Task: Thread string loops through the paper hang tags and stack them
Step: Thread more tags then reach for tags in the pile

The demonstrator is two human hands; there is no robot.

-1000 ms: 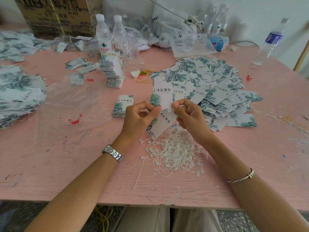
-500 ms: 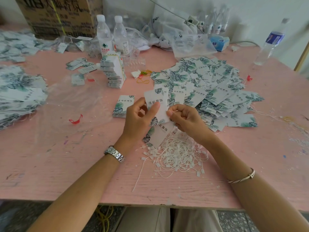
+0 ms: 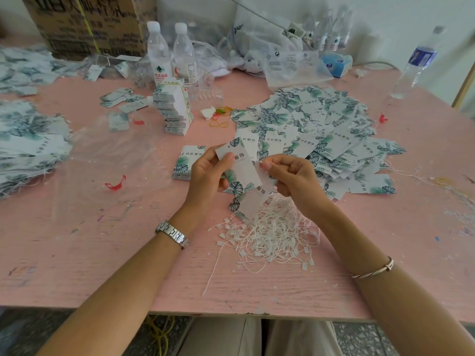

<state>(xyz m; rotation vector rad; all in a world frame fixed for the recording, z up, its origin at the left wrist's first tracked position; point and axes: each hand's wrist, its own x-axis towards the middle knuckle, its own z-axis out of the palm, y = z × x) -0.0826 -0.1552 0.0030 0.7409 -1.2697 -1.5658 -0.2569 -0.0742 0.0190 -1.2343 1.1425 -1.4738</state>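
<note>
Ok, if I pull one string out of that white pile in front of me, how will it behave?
Probably floppy: the string loops lie in limp curls on the pink table. Likely to snag, since the strands cross in one tangle, so neighbours may lift too. Seemingly very light: thin strands with small tabs.

A pink-painted wooden table [image 3: 77, 253] fills most of the frame, its top scuffed and flecked with small paint marks, its near edge chipped. A plain white wall [image 3: 385, 16] runs across the top. A pale wooden strip [image 3: 462, 88] slants at the upper right edge. Dark speckled floor [image 3: 359, 340] shows along the bottom. The light is soft and even, with faint shadows
</note>
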